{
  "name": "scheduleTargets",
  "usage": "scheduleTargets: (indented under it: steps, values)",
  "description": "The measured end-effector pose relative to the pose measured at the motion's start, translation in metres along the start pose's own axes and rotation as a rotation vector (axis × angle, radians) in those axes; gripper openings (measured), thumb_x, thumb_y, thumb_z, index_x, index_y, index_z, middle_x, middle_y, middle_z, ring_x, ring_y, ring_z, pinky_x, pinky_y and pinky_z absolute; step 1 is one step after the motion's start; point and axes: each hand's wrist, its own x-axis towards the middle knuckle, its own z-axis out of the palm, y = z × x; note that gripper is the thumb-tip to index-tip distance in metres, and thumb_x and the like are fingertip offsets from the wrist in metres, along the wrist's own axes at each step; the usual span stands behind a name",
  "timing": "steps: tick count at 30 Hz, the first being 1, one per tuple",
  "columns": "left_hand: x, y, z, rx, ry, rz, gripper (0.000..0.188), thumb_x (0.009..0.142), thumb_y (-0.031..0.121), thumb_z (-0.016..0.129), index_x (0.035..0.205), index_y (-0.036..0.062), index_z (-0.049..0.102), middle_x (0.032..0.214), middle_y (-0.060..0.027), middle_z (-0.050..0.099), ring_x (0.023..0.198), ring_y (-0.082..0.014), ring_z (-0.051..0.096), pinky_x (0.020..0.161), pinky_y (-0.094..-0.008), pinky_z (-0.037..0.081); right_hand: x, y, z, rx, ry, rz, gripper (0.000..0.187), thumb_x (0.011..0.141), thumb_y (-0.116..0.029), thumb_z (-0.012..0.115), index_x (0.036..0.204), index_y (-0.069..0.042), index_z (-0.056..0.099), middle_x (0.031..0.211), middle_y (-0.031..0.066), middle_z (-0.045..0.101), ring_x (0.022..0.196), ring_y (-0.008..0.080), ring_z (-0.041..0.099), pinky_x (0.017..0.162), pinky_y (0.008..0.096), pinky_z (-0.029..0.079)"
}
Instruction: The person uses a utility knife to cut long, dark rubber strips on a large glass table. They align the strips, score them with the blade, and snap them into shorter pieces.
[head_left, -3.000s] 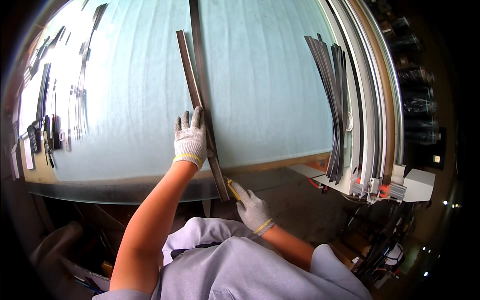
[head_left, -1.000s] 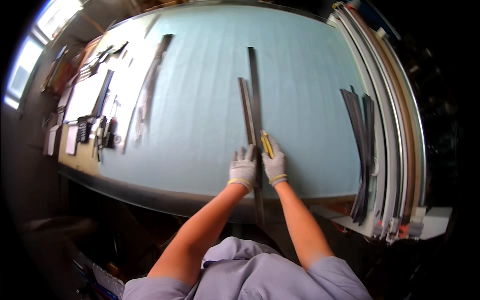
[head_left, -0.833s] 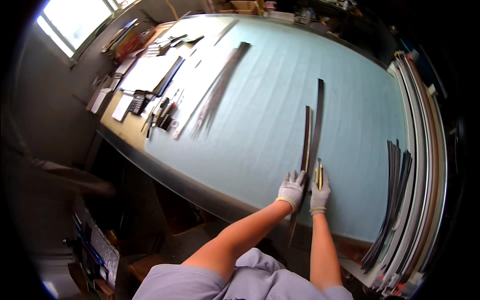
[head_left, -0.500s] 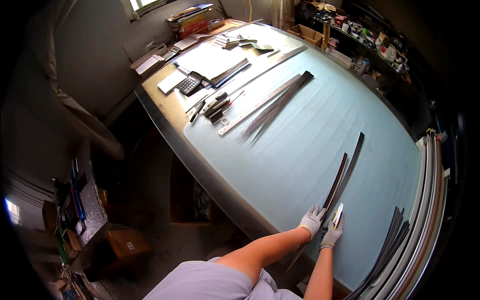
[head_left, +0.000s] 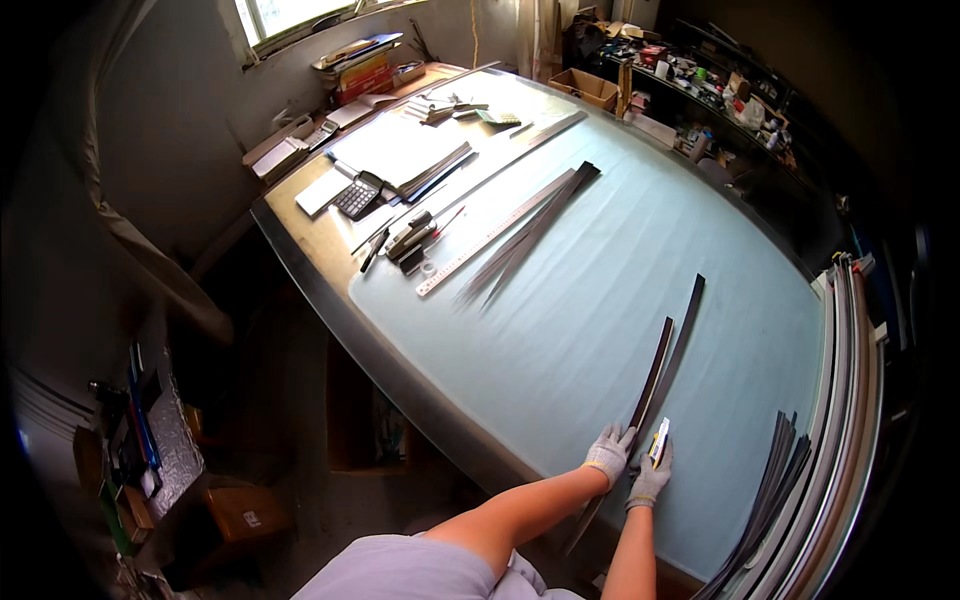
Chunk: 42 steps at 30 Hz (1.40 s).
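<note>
Both my hands wear pale grey knit gloves. My left hand [head_left: 608, 455] is closed on the lower part of a dark narrow strip [head_left: 654, 368], which lies lengthwise on the pale blue tabletop. A second, longer dark strip [head_left: 686, 335] lies close beside it on the right. Just right of the strips, my right hand [head_left: 650, 482] is closed around a utility knife [head_left: 659, 445] with yellow and black on it. The knife's pale tip points away from me. The strips' near ends run under my hands and past the table's front edge.
A bundle of dark strips [head_left: 775, 485] lies at the right beside long pale rails [head_left: 832, 430]. Farther off are more dark strips [head_left: 540, 228], a long ruler [head_left: 495, 235], a calculator [head_left: 358, 195], a stapler [head_left: 408, 238] and papers [head_left: 405, 145]. A cluttered shelf [head_left: 690, 85] stands beyond.
The whole view has shifted, so the table sits lower and more to the left, and more of the window shows. My hands keep nearly the same place on the strips.
</note>
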Motion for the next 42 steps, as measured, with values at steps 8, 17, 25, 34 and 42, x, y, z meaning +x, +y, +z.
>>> scheduleTargets:
  steps: [8, 17, 25, 34, 42]
  values:
    - [-0.003, -0.002, -0.006, 0.048, -0.099, -0.007, 0.086, 0.081, 0.028, 0.072, 0.155, 0.0036, 0.036, 0.166, -0.0145, 0.021, 0.151, -0.0416, 0.024, 0.123, -0.0535, 0.020, -0.016, -0.024, 0.004, 0.045, -0.010, 0.011, 0.071, 0.077, 0.016, 0.057, 0.146, 0.000, 0.049, 0.133, 0.0088, 0.059, 0.116, 0.0191, 0.059, 0.095, 0.0302, 0.052]
    - [-0.002, 0.003, -0.004, 0.097, -0.075, 0.030, 0.072, 0.089, 0.022, 0.061, 0.155, 0.0038, 0.036, 0.166, -0.0142, 0.022, 0.150, -0.0412, 0.027, 0.122, -0.0548, 0.021, -0.008, 0.014, -0.011, 0.096, 0.029, -0.023, 0.075, 0.078, 0.013, 0.058, 0.149, -0.008, 0.047, 0.123, 0.0064, 0.064, 0.064, 0.0109, 0.058, 0.049, 0.0247, 0.050]
    - [-0.005, 0.000, -0.008, 0.073, -0.065, -0.007, 0.081, 0.085, 0.021, 0.067, 0.156, 0.0046, 0.033, 0.167, -0.0135, 0.020, 0.151, -0.0402, 0.026, 0.122, -0.0544, 0.021, -0.020, -0.021, -0.005, 0.083, 0.014, 0.043, 0.075, 0.077, 0.014, 0.058, 0.149, -0.004, 0.047, 0.136, 0.0094, 0.059, 0.110, 0.0191, 0.062, 0.085, 0.0286, 0.056]
    - [-0.008, 0.003, -0.021, 0.103, -0.129, 0.007, 0.078, 0.084, 0.021, 0.068, 0.155, 0.0059, 0.038, 0.168, -0.0123, 0.018, 0.153, -0.0406, 0.021, 0.123, -0.0549, 0.020, -0.007, 0.018, -0.013, 0.059, 0.038, -0.030, 0.073, 0.078, 0.014, 0.057, 0.148, -0.008, 0.048, 0.120, 0.0092, 0.065, 0.064, 0.0145, 0.062, 0.048, 0.0268, 0.052]
    - [-0.008, -0.002, -0.018, 0.101, -0.139, -0.007, 0.077, 0.085, 0.021, 0.067, 0.155, 0.0059, 0.038, 0.168, -0.0121, 0.017, 0.153, -0.0419, 0.021, 0.122, -0.0557, 0.020, -0.008, 0.030, -0.007, 0.061, 0.046, -0.062, 0.072, 0.080, 0.013, 0.057, 0.148, -0.010, 0.047, 0.113, 0.0087, 0.067, 0.053, 0.0126, 0.057, 0.042, 0.0262, 0.048]
